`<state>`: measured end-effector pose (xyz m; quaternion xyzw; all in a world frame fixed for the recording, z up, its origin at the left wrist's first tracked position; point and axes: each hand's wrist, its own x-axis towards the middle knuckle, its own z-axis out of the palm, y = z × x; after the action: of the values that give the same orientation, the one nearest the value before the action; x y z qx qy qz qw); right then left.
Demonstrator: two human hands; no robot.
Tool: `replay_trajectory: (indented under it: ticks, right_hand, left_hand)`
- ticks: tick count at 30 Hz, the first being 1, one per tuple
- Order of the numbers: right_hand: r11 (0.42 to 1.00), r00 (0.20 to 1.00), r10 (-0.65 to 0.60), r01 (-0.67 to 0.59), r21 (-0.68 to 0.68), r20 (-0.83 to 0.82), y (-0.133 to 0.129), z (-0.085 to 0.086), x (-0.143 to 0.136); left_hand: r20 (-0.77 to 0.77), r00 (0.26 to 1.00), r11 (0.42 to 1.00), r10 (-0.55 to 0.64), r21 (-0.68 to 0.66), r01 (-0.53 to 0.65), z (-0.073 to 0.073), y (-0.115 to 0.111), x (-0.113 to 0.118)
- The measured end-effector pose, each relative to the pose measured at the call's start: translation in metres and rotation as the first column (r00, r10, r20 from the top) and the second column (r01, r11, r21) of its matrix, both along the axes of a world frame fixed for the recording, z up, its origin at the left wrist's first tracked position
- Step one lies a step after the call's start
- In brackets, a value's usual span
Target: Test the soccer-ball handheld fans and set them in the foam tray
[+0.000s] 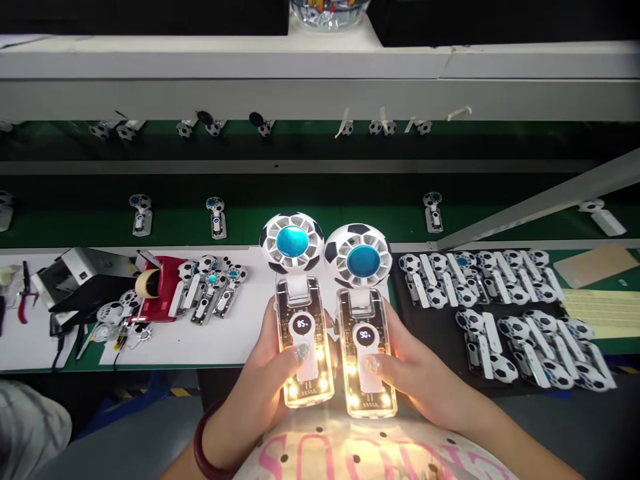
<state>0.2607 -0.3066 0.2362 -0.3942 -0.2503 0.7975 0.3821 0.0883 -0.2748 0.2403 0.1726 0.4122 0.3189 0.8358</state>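
My left hand (280, 367) is wrapped round a handheld fan (306, 303) with a soccer-ball head and a blue centre. Its small display reads 85, and warm lights glow inside the clear body. In my right hand (405, 360) is a second, similar handheld fan (364, 310), its display showing 90 and its lights on too. Each thumb rests on the white strip below the display. Both fans are upright side by side, heads nearly touching, in front of my printed shirt (360, 450).
More soccer-ball fans lie in rows on a black mat (443, 337) at right. A red tape dispenser (170, 287), a grey-and-black machine (87, 273) and several fans sit on white paper at left. Red-handled pliers (23, 303) lie far left. A slanted metal bar (540, 197) crosses at right.
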Motion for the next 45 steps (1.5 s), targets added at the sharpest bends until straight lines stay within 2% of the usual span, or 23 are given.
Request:
replay_trajectory:
  ticks: [12,15,22,26,32,38,42,45]
  right_hand:
    - [0.999,0.997,0.017,-0.013,-0.044,0.078,0.004,0.012,-0.002]
    - [0.999,0.997,0.037,-0.034,-0.043,0.066,0.003,0.011,-0.001]
    - [0.999,1.0,-0.006,0.005,-0.041,-0.021,-0.002,0.001,-0.001]
    - [0.996,0.996,-0.081,0.08,-0.027,-0.036,-0.006,-0.005,-0.004]
    - [0.998,0.99,-0.062,0.059,-0.025,-0.126,-0.009,-0.006,-0.004]
    - [0.998,0.994,-0.049,0.046,-0.038,-0.096,-0.009,-0.005,-0.005]
    - [0.998,0.996,-0.069,0.068,-0.011,-0.049,-0.007,-0.003,-0.005]
    - [0.997,0.996,-0.071,0.07,-0.017,-0.047,-0.006,-0.007,-0.007]
  left_hand:
    - [0.074,0.997,0.999,0.017,-0.036,-0.014,0.002,-0.001,-0.002]
    - [0.068,0.998,1.0,0.016,-0.002,-0.016,-0.002,-0.002,-0.004]
    - [0.028,1.0,0.998,-0.006,0.061,0.004,-0.01,-0.003,-0.006]
    - [0.106,0.994,0.995,-0.039,0.096,0.029,-0.014,-0.004,-0.007]
    - [0.121,0.992,0.994,-0.047,0.108,0.034,-0.016,-0.006,-0.007]
    - [0.099,0.993,0.988,-0.064,0.15,0.048,-0.017,-0.006,-0.007]
    - [0.134,0.991,0.99,-0.026,0.137,0.007,-0.016,-0.006,-0.005]
    - [0.133,0.991,0.992,-0.001,0.129,-0.016,-0.018,-0.004,-0.003]
